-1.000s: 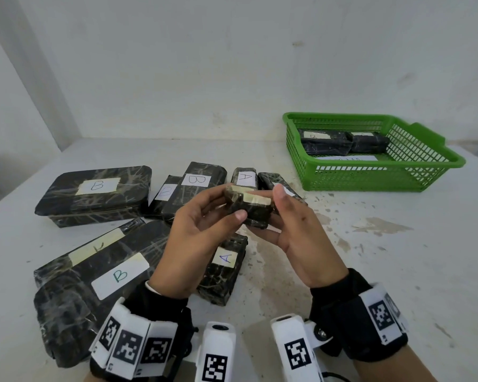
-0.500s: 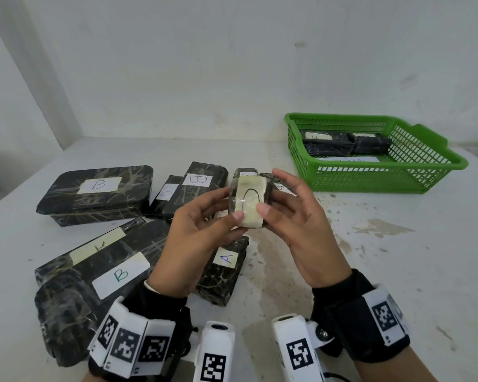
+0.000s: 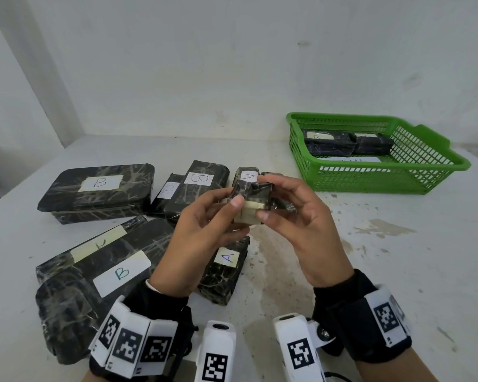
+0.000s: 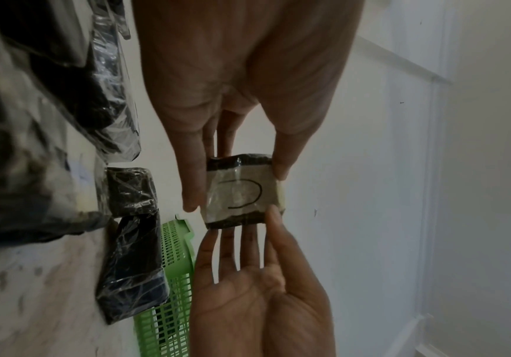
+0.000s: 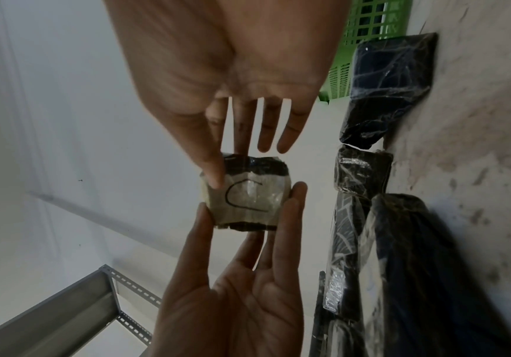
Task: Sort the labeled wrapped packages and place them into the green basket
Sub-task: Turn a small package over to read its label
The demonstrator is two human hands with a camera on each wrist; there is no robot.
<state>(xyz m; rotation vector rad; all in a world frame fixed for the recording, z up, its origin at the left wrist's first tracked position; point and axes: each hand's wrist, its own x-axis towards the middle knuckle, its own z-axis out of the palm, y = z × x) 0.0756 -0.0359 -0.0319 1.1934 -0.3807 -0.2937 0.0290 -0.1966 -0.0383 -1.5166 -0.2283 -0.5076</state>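
Observation:
Both hands hold one small black wrapped package (image 3: 250,201) above the middle of the table. My left hand (image 3: 229,213) pinches its left side with thumb and fingers. On the right side, my right hand (image 3: 271,197) pinches it between thumb and fingertips. The package's cream label faces down towards the wrists; the letter C shows on the package (image 4: 241,190) in the left wrist view and on the same package (image 5: 248,195) in the right wrist view. The green basket (image 3: 370,180) stands at the back right with two dark packages (image 3: 329,144) inside.
Several wrapped packages lie on the white table left of and under my hands: a flat box marked B (image 3: 97,191), a narrow one marked B (image 3: 196,186), one marked A (image 3: 226,268) and a large one marked B (image 3: 94,271). A wall runs behind the table.
The small package has been turned in both hands: half a second ago its label faced the head camera, now the label points down and its dark folded end is up.

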